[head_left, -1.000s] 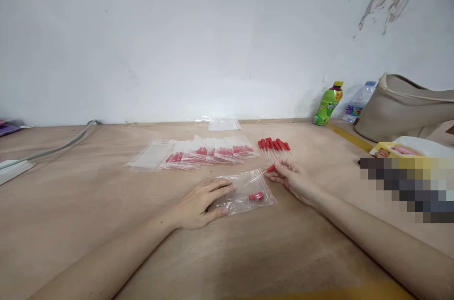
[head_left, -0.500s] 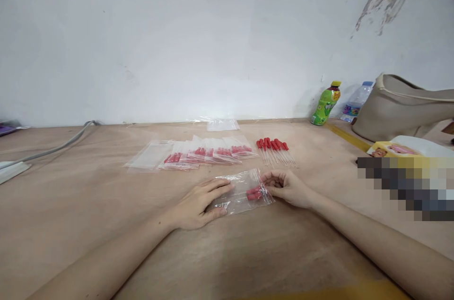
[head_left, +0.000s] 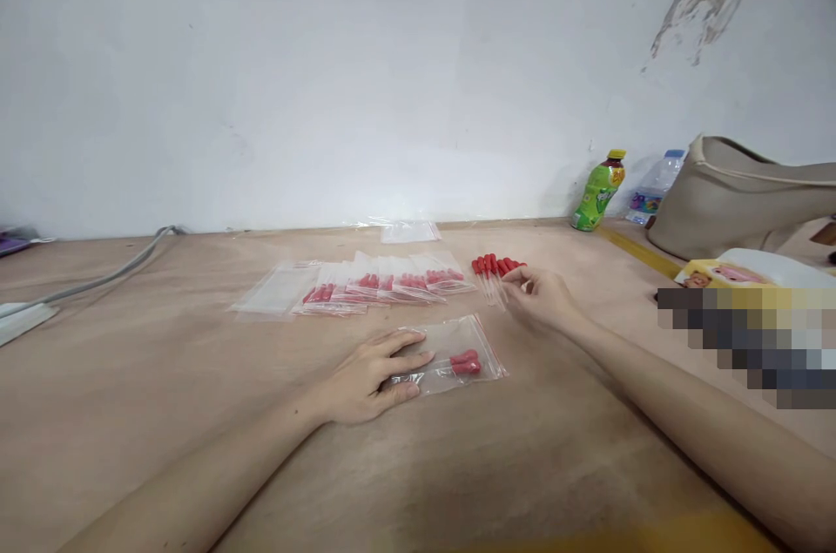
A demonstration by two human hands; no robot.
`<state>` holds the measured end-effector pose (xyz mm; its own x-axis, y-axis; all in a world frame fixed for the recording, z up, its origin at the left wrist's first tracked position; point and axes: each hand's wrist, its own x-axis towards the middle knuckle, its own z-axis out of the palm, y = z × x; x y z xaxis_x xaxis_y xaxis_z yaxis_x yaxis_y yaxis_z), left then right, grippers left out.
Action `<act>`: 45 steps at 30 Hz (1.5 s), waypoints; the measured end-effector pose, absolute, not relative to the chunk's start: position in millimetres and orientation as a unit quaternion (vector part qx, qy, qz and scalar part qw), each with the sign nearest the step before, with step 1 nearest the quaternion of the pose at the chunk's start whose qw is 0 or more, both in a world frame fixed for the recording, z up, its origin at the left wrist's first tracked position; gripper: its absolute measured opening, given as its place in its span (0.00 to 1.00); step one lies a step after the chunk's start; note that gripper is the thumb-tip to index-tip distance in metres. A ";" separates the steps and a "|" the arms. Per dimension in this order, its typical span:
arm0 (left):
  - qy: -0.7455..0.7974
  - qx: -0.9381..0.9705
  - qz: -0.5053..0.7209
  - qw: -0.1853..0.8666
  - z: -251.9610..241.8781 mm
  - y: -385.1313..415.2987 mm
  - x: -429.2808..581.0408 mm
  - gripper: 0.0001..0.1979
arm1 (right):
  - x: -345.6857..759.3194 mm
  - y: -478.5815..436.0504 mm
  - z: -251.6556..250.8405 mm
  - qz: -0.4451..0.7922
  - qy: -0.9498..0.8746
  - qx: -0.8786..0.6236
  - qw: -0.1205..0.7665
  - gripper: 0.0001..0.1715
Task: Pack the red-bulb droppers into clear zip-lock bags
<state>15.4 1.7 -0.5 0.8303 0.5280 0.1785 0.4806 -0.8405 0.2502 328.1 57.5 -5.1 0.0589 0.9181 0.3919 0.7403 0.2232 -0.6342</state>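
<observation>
My left hand [head_left: 366, 374] lies with its fingers spread over the left part of a clear zip bag [head_left: 434, 379], holding it flat on the table. Inside that bag, near its right end with the red zip line, are two red-bulbed droppers [head_left: 466, 361]. My right hand [head_left: 539, 296] is at the pile of droppers [head_left: 488, 264], thumb and forefinger pinched around the thin clear tube of one at the pile's right side. The hand hides part of that pile.
Behind my left hand, several overlapping zip bags [head_left: 340, 285] with red-bulbed droppers lie in a row. Another clear bag [head_left: 410, 231] is by the wall. At the right stand a green bottle [head_left: 597, 194], a clear bottle [head_left: 653, 192] and a beige bag [head_left: 738, 196]. A grey cable [head_left: 131, 261] runs at the left.
My right hand has left the zip bag's open end and moved up and right to the dropper pile. My left hand stays on the bag, which now lies flatter.
</observation>
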 end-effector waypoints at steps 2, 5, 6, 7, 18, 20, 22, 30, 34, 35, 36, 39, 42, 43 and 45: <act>0.262 0.952 0.124 0.098 -1.2 2.1 15.2 0.21 | 340.0 79.9 -2.8 0.019 -0.671 -0.654 0.349 0.12; 0.259 0.952 0.125 0.101 -1.8 2.0 15.2 0.21 | 347.6 105.3 -1.9 -0.035 -0.650 -0.702 0.290 0.17; 0.258 0.952 0.126 0.103 -1.7 1.8 15.4 0.21 | 347.1 110.9 -2.5 -0.037 -0.643 -0.713 0.277 0.19; 0.258 0.952 0.126 0.105 -1.5 1.7 15.6 0.21 | 345.6 115.3 -3.3 -0.035 -0.638 -0.722 0.265 0.20; 0.272 0.952 0.105 0.096 1.3 0.1 17.5 0.21 | 339.2 134.3 -11.6 0.003 -0.611 -0.737 0.289 0.18; 0.273 0.952 0.104 0.093 1.1 0.0 17.7 0.21 | 340.0 135.7 -12.5 0.010 -0.609 -0.737 0.293 0.16; 0.272 0.952 0.102 0.093 1.1 -0.2 17.7 0.21 | 340.0 136.3 -11.8 0.019 -0.605 -0.737 0.300 0.13; 0.272 0.952 0.104 0.091 0.7 -0.1 16.9 0.22 | 346.8 110.1 14.7 0.060 -0.591 -0.697 0.401 0.12; 0.271 0.953 0.100 0.089 -0.3 1.6 16.7 0.22 | 340.8 68.0 15.0 0.212 -0.574 -0.558 0.561 0.16; 0.272 0.953 0.100 0.089 -0.6 1.9 16.5 0.22 | 336.9 58.0 11.1 0.248 -0.559 -0.537 0.581 0.18; 0.273 0.953 0.099 0.088 -0.8 2.2 16.3 0.22 | 332.3 49.4 6.2 0.278 -0.541 -0.518 0.602 0.20; 0.273 0.953 0.100 0.087 -0.9 2.0 15.9 0.21 | 317.7 33.5 -10.3 0.362 -0.483 -0.480 0.636 0.25; 0.272 0.953 0.102 0.089 0.4 0.9 16.3 0.21 | 306.1 28.3 -21.2 0.437 -0.427 -0.461 0.643 0.23; 0.274 0.952 0.103 0.089 1.0 0.5 16.7 0.22 | 303.6 27.1 -22.9 0.461 -0.412 -0.456 0.640 0.22; 0.278 0.951 0.105 0.092 2.3 -0.4 17.5 0.23 | 300.9 23.8 -23.7 0.512 -0.407 -0.450 0.608 0.20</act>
<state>17.5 -0.4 2.3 0.8238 0.5469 0.1490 0.5083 -0.8291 0.2330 300.9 23.8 -23.7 0.1449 0.9888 0.0344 -0.2574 0.0712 -0.9637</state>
